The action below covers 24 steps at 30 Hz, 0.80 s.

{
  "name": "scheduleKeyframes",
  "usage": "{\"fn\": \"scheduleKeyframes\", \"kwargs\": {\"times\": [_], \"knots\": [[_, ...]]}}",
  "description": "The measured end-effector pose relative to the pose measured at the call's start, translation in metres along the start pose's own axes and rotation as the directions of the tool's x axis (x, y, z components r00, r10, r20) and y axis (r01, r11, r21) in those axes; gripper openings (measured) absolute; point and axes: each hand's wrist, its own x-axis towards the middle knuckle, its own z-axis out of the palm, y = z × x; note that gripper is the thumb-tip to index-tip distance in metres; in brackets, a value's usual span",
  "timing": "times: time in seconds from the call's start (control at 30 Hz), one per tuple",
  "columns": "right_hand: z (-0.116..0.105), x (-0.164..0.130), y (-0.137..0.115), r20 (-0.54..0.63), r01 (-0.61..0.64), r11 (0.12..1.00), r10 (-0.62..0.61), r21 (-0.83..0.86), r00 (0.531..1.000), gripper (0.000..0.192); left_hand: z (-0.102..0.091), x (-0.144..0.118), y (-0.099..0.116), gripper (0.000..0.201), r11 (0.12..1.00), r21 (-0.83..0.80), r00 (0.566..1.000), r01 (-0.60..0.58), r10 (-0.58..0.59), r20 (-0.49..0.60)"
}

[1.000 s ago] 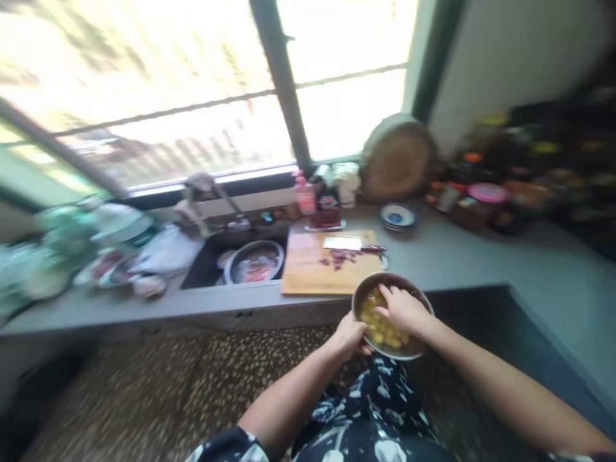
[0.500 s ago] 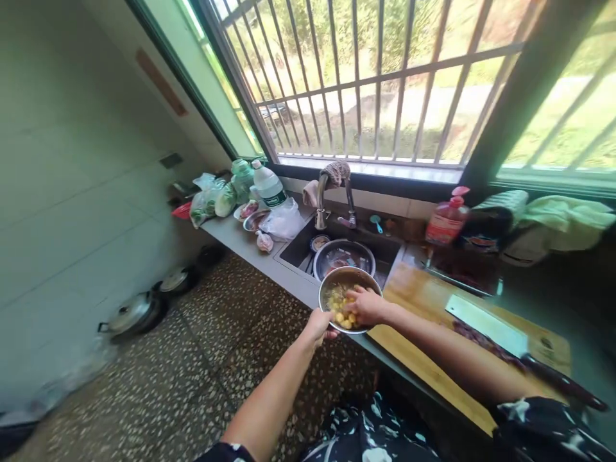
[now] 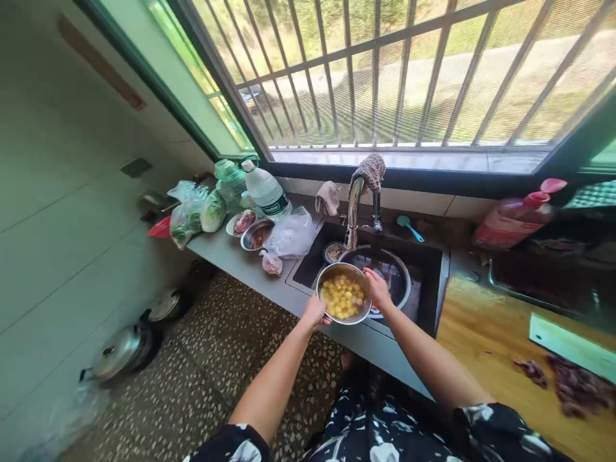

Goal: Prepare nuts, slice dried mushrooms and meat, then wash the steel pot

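A steel bowl [image 3: 332,275] full of yellow chunks in water hangs over the front edge of the sink [image 3: 428,301]. My left hand [image 3: 315,311] grips its near left rim and my right hand [image 3: 378,289] grips its right rim. The faucet [image 3: 355,208], with a cloth draped on top, stands just behind the bowl. A larger steel basin [image 3: 392,273] lies in the sink under and behind the bowl.
Left of the sink the counter holds a plastic bag [image 3: 291,234], small bowls [image 3: 255,232], a water bottle [image 3: 264,189] and bagged greens [image 3: 192,215]. To the right lie a wooden cutting board [image 3: 486,333], a cleaver [image 3: 570,343] and chopped dark pieces. Lidded pots [image 3: 120,350] rest on the floor.
I have carried the bowl left from the cutting board to the sink. My right hand has come out of the bowl's contents and now holds the rim.
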Motion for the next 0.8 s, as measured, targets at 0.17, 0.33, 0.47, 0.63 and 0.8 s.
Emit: {"fn": "scheduleKeyframes", "kwargs": {"times": [0.17,0.33,0.47,0.63,0.8], "knots": [[0.042,0.017,0.026,-0.138,-0.099,0.981,0.123,0.169,0.983,0.039,-0.041,0.039,0.023,0.054,0.976,0.181,0.991,-0.118,0.103,0.091],[0.064,0.026,0.038,-0.256,-0.112,0.937,0.203,0.331,0.945,0.042,-0.060,0.060,0.048,0.056,0.947,0.263,0.982,-0.183,0.163,0.097],[0.073,0.034,0.041,-0.326,-0.122,0.920,0.253,0.373,0.911,0.042,-0.066,0.073,0.060,0.054,0.926,0.314,0.977,-0.210,0.184,0.112],[0.079,0.043,0.047,-0.324,-0.140,0.894,0.295,0.426,0.899,0.040,-0.067,0.086,0.068,0.051,0.908,0.348,0.972,-0.234,0.212,0.100],[0.082,0.050,0.056,-0.304,-0.175,0.854,0.356,0.491,0.884,0.040,-0.063,0.091,0.078,0.054,0.889,0.386,0.968,-0.247,0.239,0.070]]}}
